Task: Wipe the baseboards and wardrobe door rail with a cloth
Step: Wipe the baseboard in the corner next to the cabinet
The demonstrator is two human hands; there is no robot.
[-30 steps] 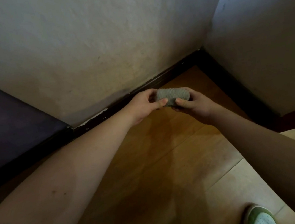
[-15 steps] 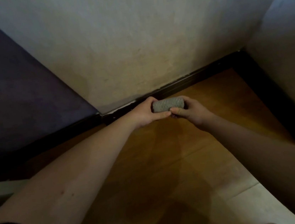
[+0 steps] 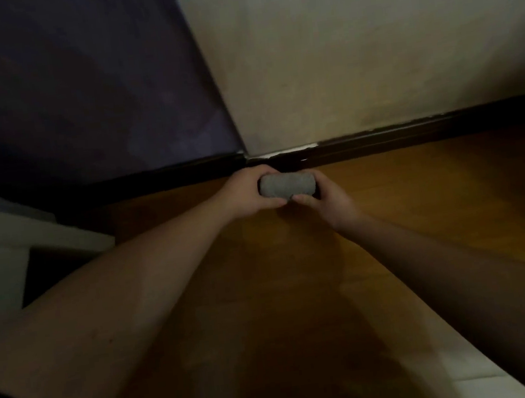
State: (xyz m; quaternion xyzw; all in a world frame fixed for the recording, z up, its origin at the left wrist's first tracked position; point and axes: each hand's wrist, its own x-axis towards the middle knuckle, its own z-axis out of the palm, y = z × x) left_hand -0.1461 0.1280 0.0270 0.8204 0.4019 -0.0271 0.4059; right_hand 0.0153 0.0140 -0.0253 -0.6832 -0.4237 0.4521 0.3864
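- At frame centre, our left hand (image 3: pixel 247 192) and right hand (image 3: pixel 327 199) each curl round an end of the rolled grey cloth (image 3: pixel 287 186), just below the dark baseboard (image 3: pixel 412 135).
- We judge it soft and light; gripping the roll's ends should suit.

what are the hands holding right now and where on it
A rolled grey cloth: the left hand grips its left end, the right hand its right end.
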